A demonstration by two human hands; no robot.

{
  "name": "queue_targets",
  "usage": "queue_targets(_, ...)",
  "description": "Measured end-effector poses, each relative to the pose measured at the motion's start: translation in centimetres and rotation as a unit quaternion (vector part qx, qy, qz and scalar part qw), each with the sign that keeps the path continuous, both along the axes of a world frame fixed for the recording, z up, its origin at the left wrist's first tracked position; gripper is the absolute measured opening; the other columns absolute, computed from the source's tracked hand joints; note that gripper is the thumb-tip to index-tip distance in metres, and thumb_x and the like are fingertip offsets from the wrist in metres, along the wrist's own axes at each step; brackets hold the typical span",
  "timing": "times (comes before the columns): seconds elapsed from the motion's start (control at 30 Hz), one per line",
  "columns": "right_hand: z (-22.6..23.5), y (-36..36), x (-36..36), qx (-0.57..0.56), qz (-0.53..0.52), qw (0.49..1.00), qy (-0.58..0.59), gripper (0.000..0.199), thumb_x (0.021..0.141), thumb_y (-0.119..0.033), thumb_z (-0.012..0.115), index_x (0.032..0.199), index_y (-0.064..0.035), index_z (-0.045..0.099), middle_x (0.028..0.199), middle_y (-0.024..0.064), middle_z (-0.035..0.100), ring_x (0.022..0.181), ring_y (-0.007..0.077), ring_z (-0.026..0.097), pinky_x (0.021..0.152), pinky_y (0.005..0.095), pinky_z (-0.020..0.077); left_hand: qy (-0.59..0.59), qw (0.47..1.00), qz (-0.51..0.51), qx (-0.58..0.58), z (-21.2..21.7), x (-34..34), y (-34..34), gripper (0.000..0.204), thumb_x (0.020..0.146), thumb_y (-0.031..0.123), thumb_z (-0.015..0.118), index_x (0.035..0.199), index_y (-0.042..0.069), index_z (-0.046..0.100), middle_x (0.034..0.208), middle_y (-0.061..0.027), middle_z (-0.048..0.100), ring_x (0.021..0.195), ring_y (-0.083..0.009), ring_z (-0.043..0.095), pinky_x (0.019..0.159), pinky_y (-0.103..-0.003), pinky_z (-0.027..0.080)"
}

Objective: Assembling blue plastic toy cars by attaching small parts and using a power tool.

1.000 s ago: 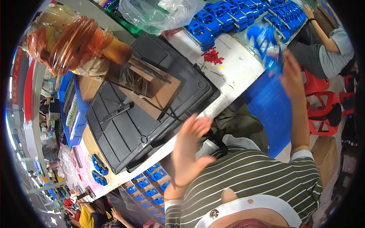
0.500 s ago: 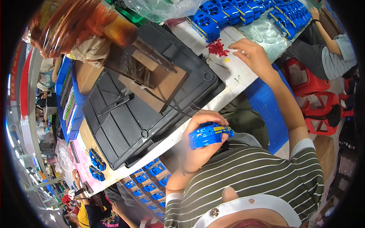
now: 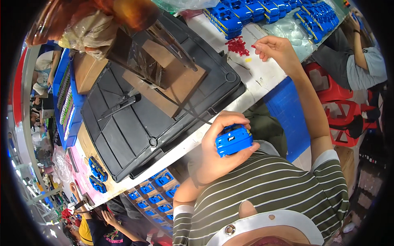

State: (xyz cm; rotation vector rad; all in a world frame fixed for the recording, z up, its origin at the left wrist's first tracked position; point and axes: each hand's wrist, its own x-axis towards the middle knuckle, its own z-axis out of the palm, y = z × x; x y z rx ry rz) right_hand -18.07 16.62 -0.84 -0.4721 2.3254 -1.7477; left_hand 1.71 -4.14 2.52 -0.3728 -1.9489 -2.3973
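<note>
The left hand [image 3: 219, 158] is gripping a blue toy car body [image 3: 233, 140], fingers curled over its top and thumb pressing its lower side, holding it close in front of the striped shirt [image 3: 266, 192], just off the near edge of the white tabletop [image 3: 262, 78]. The car's long axis is lying roughly left to right across the view, tilting slightly up toward the right.

The right hand [image 3: 277, 49] is reaching well forward with the arm stretched almost straight, resting over the tabletop beside a small pile of red parts [image 3: 239, 45]. Its fingertips are pinching together at something small and red; whether a piece is actually caught between them is too small to tell. The pile is lying just to the left of those fingertips, so the right hand is by far the nearer to the red parts, while the car body is sitting well apart from them, down and back toward the body.

A large black plastic case [image 3: 135, 131] is taking up the tabletop to the left, with a brown wooden block [image 3: 172, 82] and a metal fixture standing on it. Rows of finished blue toy cars [image 3: 242, 14] are lining the far side, and more blue cars are sitting in a tray [image 3: 156, 192] at lower left. Another person's sleeve [image 3: 369, 67] is showing at the far right, near red stools [image 3: 328, 88].
</note>
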Motion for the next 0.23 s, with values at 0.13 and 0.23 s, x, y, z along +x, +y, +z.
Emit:
queue_targets(0.13, 3.8, -1.1, 3.5, -0.061, 0.051, 0.994, -0.074, 0.016, 0.083, -0.015, 0.062, 0.087, 0.0001, 0.066, 0.074, 0.0048, 0.064, 0.065, 0.0084, 0.059, 0.061, 0.0218, 0.0482, 0.023, 1.000, -0.002, 0.021, 0.0, -0.4, -0.1, 0.061, 0.063, 0.018, 0.085, 0.111, 0.002, 0.051, 0.103, -0.0089, 0.050, 0.094, -0.0157, 0.051, 0.083, -0.028, 0.041)
queue_targets(0.23, 5.6, -1.1, 5.1, -0.087, 0.097, 0.988, -0.080, 0.017, 0.084, -0.013, 0.063, 0.090, 0.0028, 0.064, 0.075, 0.0066, 0.063, 0.063, 0.0098, 0.060, 0.057, 0.0206, 0.0496, 0.036, 0.999, 0.004, 0.020, -1.3, -0.7, 0.3, 0.066, 0.067, 0.039, 0.081, 0.113, 0.003, 0.051, 0.105, -0.0103, 0.050, 0.093, -0.0185, 0.051, 0.085, -0.030, 0.040)
